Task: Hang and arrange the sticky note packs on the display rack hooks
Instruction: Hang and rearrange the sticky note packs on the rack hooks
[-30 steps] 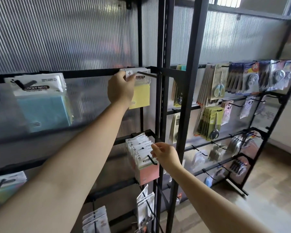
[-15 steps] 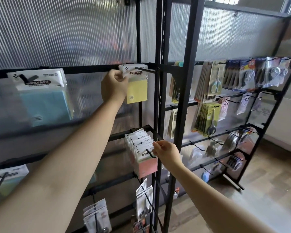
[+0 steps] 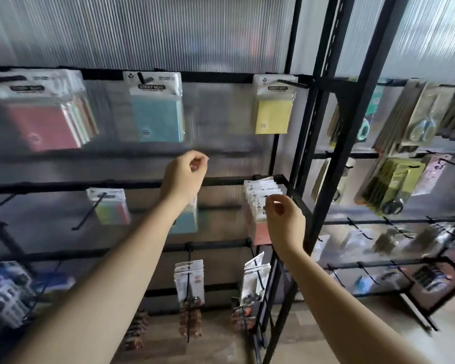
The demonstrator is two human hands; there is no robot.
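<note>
A yellow sticky note pack [image 3: 274, 104] hangs upright on the top-row hook [image 3: 292, 83].

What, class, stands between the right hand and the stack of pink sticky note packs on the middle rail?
Nothing visible does. The right hand is raised directly in front of the pink sticky note packs, fingers loosely curled and holding nothing. Whether the fingertips touch the front pack cannot be told.

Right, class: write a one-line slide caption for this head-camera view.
Both hands, left hand and right hand, hover empty before the yellow sticky note pack hanging on the display rack.
</note>
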